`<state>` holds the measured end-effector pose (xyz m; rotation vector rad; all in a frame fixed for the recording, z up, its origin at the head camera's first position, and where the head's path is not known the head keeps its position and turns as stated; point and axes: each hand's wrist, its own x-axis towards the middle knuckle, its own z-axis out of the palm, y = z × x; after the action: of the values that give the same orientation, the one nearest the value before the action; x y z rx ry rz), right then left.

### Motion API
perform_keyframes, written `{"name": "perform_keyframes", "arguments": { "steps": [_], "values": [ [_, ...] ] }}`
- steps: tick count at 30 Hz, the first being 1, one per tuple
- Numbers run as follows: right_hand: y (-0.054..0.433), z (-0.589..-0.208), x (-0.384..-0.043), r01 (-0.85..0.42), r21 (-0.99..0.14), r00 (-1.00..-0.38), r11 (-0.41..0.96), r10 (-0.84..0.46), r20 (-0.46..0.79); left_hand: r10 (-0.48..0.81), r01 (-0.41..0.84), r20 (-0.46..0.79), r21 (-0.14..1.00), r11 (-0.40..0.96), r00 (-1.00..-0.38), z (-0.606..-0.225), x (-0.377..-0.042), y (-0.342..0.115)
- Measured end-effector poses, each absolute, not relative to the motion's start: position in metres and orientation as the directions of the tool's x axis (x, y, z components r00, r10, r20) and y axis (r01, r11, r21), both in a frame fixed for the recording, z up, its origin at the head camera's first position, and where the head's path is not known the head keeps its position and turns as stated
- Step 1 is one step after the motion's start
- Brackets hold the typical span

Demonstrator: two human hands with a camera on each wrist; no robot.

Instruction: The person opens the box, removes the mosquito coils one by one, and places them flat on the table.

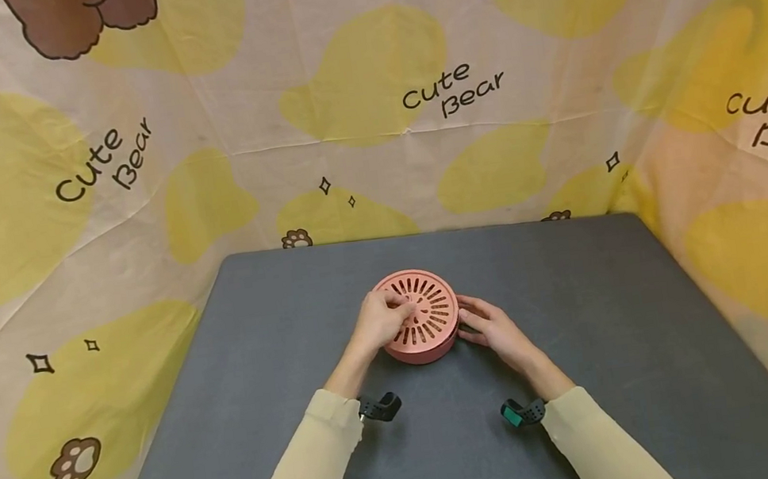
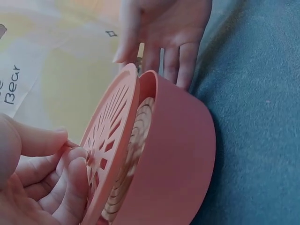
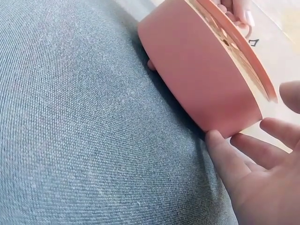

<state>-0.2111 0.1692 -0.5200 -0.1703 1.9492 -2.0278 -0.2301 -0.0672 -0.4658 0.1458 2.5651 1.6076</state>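
Observation:
A round pink mosquito coil holder stands on the table in the middle of the head view. Its slotted lid is lifted slightly off the base and tilted. My left hand pinches the small handle at the lid's centre. Through the gap in the left wrist view, a tan spiral mosquito coil shows inside the base. The fingertips of my right hand rest against the base's right side. In the right wrist view those fingers are spread and only lightly bent by the pink wall.
The holder is on a grey cloth-covered table. Behind and beside the table hangs a patterned fabric backdrop with bear prints and yellow patches. Each wrist wears a dark strap.

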Motion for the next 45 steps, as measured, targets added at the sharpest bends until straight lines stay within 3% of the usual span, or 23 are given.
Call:
{"name": "perform_keyframes", "arguments": {
  "steps": [19, 45],
  "values": [
    [0.168, -0.523, -0.209, 0.035, -0.986, -0.96, 0.166, -0.268, -0.079, 0.045, -0.012, -0.035, 0.899, 0.437, -0.998, -0.448, -0.224, -0.112],
    [0.168, -0.521, -0.21, 0.044, -0.984, -0.959, 0.17, -0.27, -0.09, -0.116, -0.131, -0.087, 0.883, 0.451, -0.989, -0.456, -0.231, -0.194]
  ]
}}
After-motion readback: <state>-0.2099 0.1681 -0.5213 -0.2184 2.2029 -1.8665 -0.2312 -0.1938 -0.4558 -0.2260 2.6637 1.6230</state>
